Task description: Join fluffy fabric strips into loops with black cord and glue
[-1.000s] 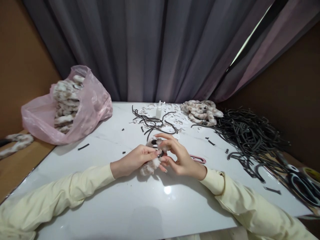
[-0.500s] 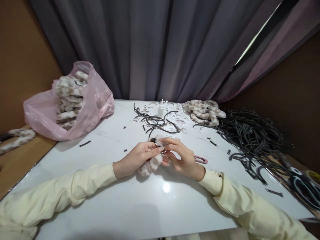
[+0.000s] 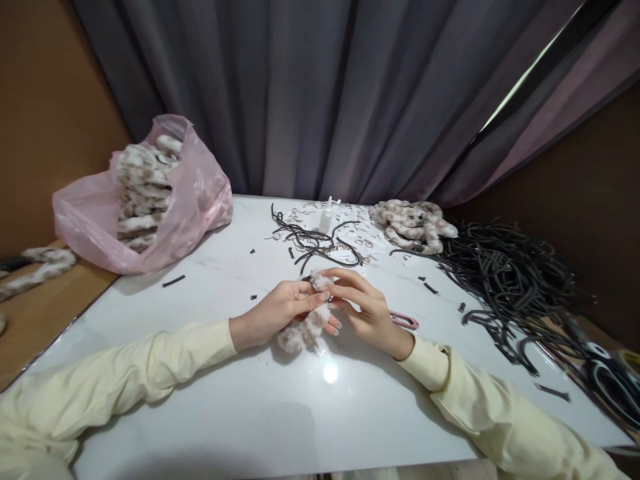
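Note:
My left hand [image 3: 285, 308] is closed around a fluffy white-and-brown furry strap [image 3: 299, 335], its thumb lying along the top. The strap hangs bunched under the palm and rests close to the tabletop. From the other side, my right hand [image 3: 367, 312] pinches at the strap's upper part, fingers curved over it. A small dark, shiny bit shows between the two sets of fingertips; what it is, I cannot make out. Just beyond the right wrist lies a pink-handled cutter [image 3: 404, 321], partly hidden by the hand.
A pink plastic bag [image 3: 200, 200] of furry straps stands back left. Black cords [image 3: 320, 243], small metal rings and a white bottle [image 3: 326, 217] lie at centre back. More furry straps [image 3: 415, 227], a heap of black cords [image 3: 510, 273] and scissors [image 3: 613, 383] are at right.
The camera view has shifted slightly. My right fingers have shifted a little on the strap, with both hands still at the same spot.

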A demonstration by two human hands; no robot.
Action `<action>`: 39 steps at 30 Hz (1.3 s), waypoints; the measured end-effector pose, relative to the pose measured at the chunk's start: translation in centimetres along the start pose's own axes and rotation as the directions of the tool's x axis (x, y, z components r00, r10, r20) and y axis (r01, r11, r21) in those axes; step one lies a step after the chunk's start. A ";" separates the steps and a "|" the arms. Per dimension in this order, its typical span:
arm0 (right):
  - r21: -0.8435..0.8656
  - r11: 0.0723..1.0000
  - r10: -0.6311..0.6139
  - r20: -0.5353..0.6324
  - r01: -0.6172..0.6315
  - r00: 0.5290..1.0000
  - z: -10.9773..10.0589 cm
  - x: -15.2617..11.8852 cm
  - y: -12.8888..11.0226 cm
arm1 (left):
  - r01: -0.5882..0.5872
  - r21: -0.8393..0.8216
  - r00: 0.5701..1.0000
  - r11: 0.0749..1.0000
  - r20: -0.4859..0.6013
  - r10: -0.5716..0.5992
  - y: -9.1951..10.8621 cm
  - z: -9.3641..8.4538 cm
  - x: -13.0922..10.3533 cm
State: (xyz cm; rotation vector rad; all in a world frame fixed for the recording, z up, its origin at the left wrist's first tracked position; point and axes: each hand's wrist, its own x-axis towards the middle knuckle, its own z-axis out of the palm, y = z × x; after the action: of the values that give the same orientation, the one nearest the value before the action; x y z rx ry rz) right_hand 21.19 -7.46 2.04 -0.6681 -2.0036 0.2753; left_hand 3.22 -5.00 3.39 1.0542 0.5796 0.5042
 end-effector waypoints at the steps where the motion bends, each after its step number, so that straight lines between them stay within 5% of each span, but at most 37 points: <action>1: 0.000 1.000 0.006 0.002 -0.006 1.000 0.0 0.0 0.1 | 0.002 -0.003 1.000 1.000 -0.005 -0.002 0.0 0.0 0.0; 14: 0.017 0.997 0.079 0.076 -0.080 0.994 -0.2 -0.1 0.3 | -0.017 0.038 1.000 0.999 -0.012 0.018 -0.2 -0.3 0.2; 31: -0.026 0.998 0.067 0.104 -0.065 0.992 -0.1 -0.5 0.6 | -0.038 0.462 0.982 0.886 -0.145 0.118 0.9 0.5 -0.4; 39: -0.152 0.988 -0.034 -0.005 0.033 0.999 0.0 -0.1 -0.4 | -0.016 0.355 1.000 0.935 0.003 0.015 1.2 -0.2 -0.2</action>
State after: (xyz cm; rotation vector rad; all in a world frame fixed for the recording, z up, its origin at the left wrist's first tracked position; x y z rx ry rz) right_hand 21.14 -7.80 2.16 -0.7287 -2.0406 0.1005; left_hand 2.85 -4.46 4.46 1.4041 0.6785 0.4207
